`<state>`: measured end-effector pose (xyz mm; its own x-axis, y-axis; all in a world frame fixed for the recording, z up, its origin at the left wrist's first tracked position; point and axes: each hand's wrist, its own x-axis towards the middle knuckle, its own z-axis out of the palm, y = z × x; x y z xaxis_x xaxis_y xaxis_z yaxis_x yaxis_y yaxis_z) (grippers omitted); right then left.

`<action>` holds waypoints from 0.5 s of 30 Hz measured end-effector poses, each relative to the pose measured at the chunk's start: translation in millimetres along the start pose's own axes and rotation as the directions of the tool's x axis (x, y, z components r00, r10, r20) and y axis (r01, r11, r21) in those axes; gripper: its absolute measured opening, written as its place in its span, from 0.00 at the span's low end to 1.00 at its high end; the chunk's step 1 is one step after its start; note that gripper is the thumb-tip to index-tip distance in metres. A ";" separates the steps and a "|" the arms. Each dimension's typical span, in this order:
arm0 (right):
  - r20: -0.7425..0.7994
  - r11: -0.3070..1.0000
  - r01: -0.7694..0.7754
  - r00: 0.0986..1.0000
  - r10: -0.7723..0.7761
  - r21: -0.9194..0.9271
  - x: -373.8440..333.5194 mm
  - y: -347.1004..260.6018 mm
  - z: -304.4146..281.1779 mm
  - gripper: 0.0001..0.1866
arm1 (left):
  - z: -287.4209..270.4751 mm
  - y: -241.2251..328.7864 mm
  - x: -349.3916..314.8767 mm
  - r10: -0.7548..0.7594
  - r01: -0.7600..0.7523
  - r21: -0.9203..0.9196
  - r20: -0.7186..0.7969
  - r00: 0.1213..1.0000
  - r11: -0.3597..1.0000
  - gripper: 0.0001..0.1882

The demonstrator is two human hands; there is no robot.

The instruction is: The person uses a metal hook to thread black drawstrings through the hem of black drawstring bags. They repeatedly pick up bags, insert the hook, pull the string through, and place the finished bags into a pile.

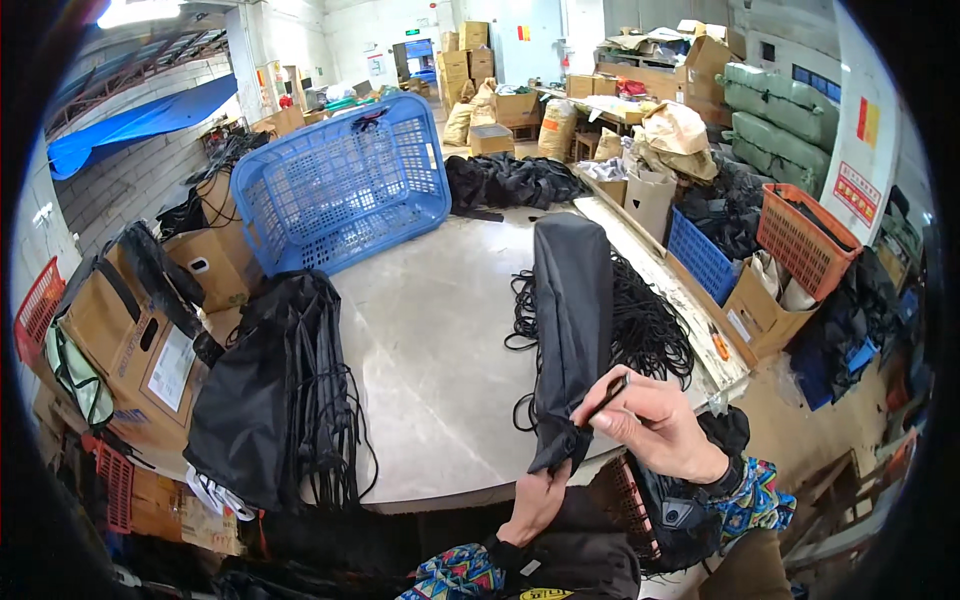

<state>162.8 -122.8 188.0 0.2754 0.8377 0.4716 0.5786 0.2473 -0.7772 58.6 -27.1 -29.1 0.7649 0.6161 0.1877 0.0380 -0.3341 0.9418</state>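
Note:
A long black fabric bag lies lengthwise on the pale table, its near end hanging over the edge. My left hand is closed on that near end from below, its fingertips partly hidden by the cloth. Just above it, my right hand pinches a short slim black piece between thumb and fingers, close to the bag's corner. Whether this piece is a cord end or a small tool, I cannot tell. Many loose black cords spread beside and under the bag.
To the left sits a stack of black bags with hanging cords. A blue plastic basket leans at the table's far side, near dark fabric. Orange-handled snips lie on the right ledge. Cartons flank the table.

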 end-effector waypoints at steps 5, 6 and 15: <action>0.079 0.994 0.108 0.991 -0.106 -0.019 3.9 -11.5 0.9 0.04 | -0.6 -13.1 0.7 -0.034 0.036 -0.076 0.034 0.999 0.996 0.14; 0.123 0.989 0.141 0.983 -0.134 -0.053 4.5 -12.9 0.4 0.03 | 0.6 -14.2 0.6 0.001 0.001 -0.100 0.016 1.000 0.995 0.14; -0.900 0.791 0.612 0.333 -0.283 -0.022 -12.4 -79.3 -90.3 0.15 | -4.5 -64.2 7.4 -0.449 0.444 -0.540 0.133 0.884 0.715 0.20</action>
<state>182.9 -196.8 281.5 0.6186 -0.2292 0.7515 0.6430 0.6974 -0.3166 58.9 2.1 -86.9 0.7443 0.5999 -0.2937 0.0199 0.4196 0.9075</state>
